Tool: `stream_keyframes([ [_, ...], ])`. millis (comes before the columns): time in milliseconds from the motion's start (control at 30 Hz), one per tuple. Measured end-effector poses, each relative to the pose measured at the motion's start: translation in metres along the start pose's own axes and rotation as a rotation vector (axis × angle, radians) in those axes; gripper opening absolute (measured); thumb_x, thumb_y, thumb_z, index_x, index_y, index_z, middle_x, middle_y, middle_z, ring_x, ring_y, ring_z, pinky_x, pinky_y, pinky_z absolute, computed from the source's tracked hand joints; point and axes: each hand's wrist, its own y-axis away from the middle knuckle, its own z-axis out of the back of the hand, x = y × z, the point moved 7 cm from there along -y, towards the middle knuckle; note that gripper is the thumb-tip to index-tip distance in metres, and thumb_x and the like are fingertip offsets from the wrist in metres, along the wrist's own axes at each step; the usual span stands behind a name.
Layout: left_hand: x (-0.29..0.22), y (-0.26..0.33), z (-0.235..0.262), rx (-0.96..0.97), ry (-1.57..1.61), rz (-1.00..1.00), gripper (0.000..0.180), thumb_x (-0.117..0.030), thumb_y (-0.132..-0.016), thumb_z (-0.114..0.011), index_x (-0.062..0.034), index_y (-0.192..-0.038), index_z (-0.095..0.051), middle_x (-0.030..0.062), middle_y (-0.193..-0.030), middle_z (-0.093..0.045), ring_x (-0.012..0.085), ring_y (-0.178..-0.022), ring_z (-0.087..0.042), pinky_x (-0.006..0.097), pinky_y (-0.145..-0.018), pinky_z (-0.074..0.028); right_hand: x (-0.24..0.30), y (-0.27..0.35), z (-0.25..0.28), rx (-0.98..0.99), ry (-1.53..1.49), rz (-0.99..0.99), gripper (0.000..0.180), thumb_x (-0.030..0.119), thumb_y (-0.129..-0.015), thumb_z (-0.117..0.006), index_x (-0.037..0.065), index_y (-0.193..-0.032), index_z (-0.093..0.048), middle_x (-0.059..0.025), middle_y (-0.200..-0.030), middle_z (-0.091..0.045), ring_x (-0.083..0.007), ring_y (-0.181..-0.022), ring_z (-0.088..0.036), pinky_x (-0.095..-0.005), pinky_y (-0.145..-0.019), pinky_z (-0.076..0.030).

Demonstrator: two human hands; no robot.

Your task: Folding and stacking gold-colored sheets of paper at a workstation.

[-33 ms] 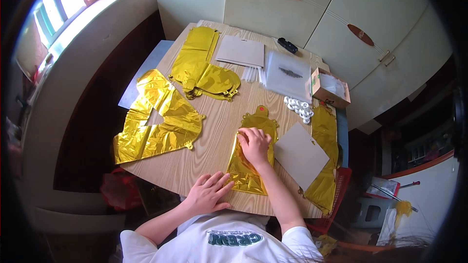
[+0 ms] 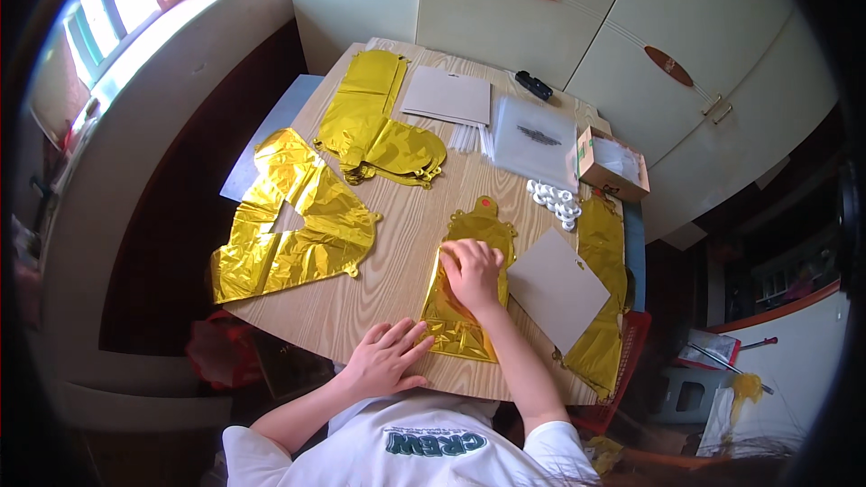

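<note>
Shiny, scallop-topped gold foil (image 2: 446, 305) lay under the right hand (image 2: 473, 274), fingers bent, grip unclear; the left hand (image 2: 386, 362) rested, fingers apart. A tan cardboard box (image 2: 612, 184) held whitish film (image 2: 619, 160).

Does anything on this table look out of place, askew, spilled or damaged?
Two things, slightly. The loose grey card lies askew, partly over the right-hand gold foil balloon, unlike the squarer card stack behind. The creased left-hand gold foil balloon seems to extend past the edge of the wooden table. No spill or clear damage shows.
</note>
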Motion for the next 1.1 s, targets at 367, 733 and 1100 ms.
stream_keyframes([
  [367, 0.000, -0.001, 0.002, -0.035, 0.005, 0.003, 0.070, -0.064, -0.093, -0.047, -0.0156, -0.145, -0.048, 0.0084, -0.148, -0.047, 0.0257, -0.139, -0.040, 0.046, -0.113, -0.028, 0.057, 0.082, 0.013, 0.344, -0.018, 0.398, 0.033, 0.019, -0.089, -0.065, 0.005, -0.118, -0.067, -0.0084, -0.121, -0.067, -0.0219, -0.119, -0.059, -0.0424, -0.104, -0.041],
  [733, 0.000, 0.001, 0.000, -0.028, -0.004, 0.007, 0.070, -0.064, -0.093, -0.046, -0.0163, -0.144, -0.049, 0.0085, -0.150, -0.046, 0.0258, -0.140, -0.039, 0.046, -0.114, -0.027, 0.033, 0.057, -0.004, 0.363, -0.051, 0.389, 0.031, 0.017, -0.092, -0.059, 0.003, -0.118, -0.069, -0.0104, -0.123, -0.068, -0.0224, -0.122, -0.061, -0.0495, -0.114, -0.035],
  [1100, -0.001, 0.001, -0.001, 0.012, -0.003, 0.011, 0.070, -0.062, -0.095, -0.045, -0.0162, -0.147, -0.044, 0.0089, -0.152, -0.043, 0.0259, -0.141, -0.038, 0.046, -0.114, -0.026, 0.002, 0.022, -0.027, 0.326, -0.018, 0.341, 0.029, 0.019, -0.093, -0.060, 0.005, -0.117, -0.069, -0.0113, -0.122, -0.069, -0.0218, -0.120, -0.062, -0.0506, -0.115, -0.034],
])
